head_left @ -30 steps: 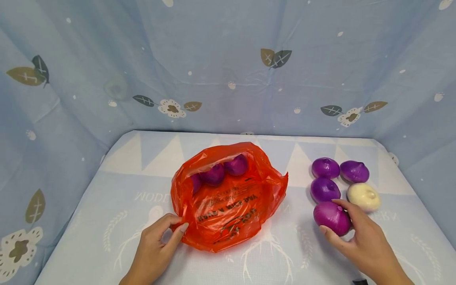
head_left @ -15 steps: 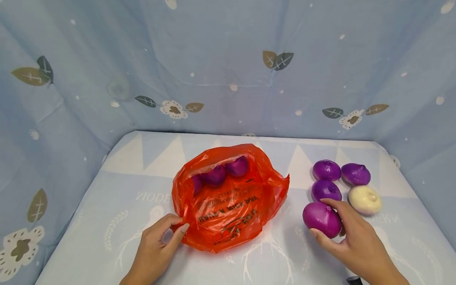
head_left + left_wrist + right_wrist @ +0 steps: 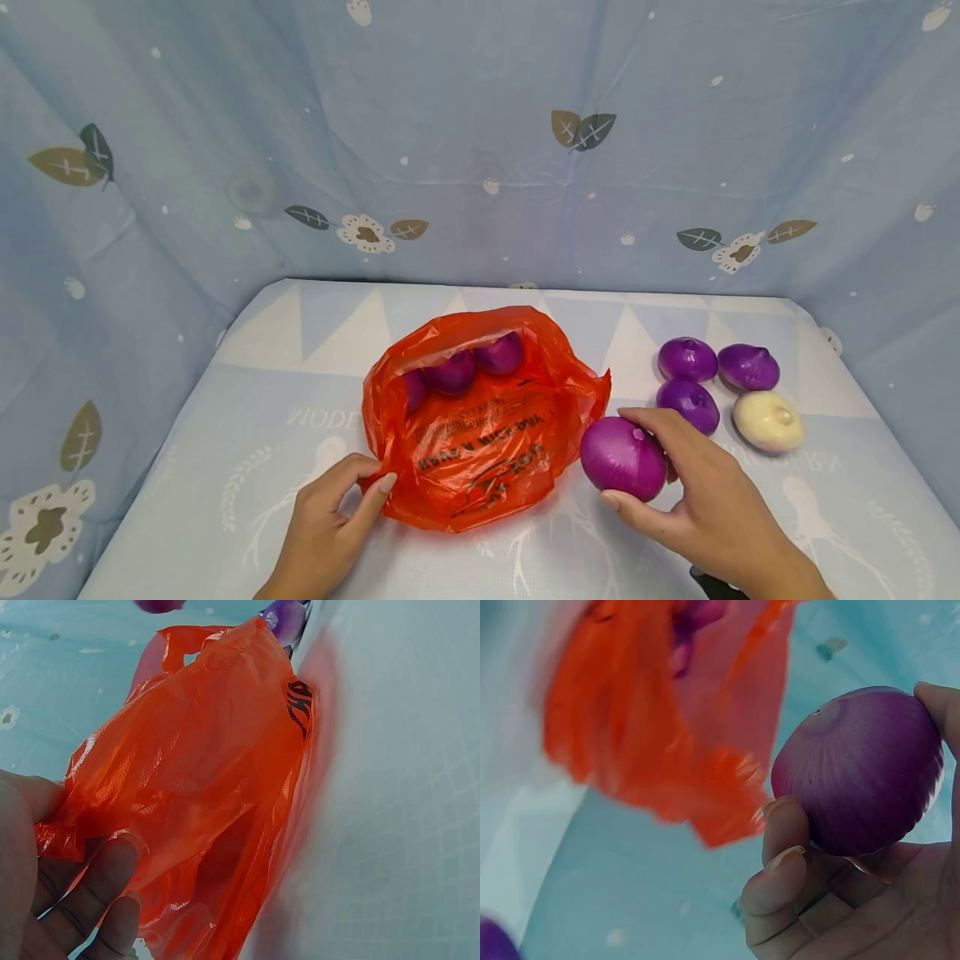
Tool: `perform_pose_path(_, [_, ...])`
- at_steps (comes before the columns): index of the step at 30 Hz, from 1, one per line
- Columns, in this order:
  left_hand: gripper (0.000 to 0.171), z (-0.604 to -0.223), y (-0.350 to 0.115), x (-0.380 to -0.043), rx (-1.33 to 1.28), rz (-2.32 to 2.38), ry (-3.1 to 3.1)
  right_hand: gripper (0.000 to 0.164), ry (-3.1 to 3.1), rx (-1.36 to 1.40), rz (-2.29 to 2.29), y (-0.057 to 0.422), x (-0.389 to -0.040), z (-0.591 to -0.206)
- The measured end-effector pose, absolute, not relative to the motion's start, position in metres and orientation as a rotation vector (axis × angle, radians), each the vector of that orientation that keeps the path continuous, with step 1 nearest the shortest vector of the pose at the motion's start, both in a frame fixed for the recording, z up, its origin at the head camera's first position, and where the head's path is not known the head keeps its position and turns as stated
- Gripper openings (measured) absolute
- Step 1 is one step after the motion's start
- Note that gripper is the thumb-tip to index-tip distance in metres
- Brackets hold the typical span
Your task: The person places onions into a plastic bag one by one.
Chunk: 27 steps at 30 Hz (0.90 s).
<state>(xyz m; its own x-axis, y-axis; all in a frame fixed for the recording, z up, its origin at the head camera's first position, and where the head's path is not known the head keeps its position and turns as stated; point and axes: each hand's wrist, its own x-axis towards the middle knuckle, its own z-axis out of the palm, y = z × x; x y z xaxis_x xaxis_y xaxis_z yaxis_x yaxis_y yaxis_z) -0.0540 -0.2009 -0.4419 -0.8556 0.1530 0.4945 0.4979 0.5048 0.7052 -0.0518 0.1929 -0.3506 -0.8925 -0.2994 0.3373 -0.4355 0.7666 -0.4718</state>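
Note:
A red plastic bag (image 3: 480, 433) lies with its mouth spread toward me, black print showing inside. Several purple onions (image 3: 452, 372) sit in its far part. My left hand (image 3: 330, 517) pinches the bag's near left rim between thumb and forefinger; the left wrist view shows the red film (image 3: 187, 765) stretching away from those fingers. In my right hand (image 3: 712, 492) is a purple onion (image 3: 622, 458), held between thumb and fingers just beside the bag's right edge. The right wrist view shows the same onion (image 3: 862, 772) with the bag (image 3: 652, 727) close by.
To the right on the patterned tablecloth (image 3: 262, 433) stand three purple onions (image 3: 687, 360) and a pale yellow-white onion (image 3: 767, 422), grouped together. A blue printed curtain (image 3: 480, 150) encloses the back and sides of the table.
My right hand has carried the purple onion leftward, from beside the other onions to the bag's right edge. The left hand keeps its pinch on the bag rim.

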Motion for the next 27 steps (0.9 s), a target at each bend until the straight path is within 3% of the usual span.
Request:
perform_pose_path(11, [0.033,-0.444,-0.201,-0.054,-0.556,-1.308,-2.362,0.077,-2.676,0.919,0.844,0.142,-0.070,-0.336])
perform_pose_path(27, [0.036,-0.445,-0.202,-0.054,-0.573,-1.308,-2.318,0.082,-2.993,1.165,0.820,0.059,-0.121,-0.346])
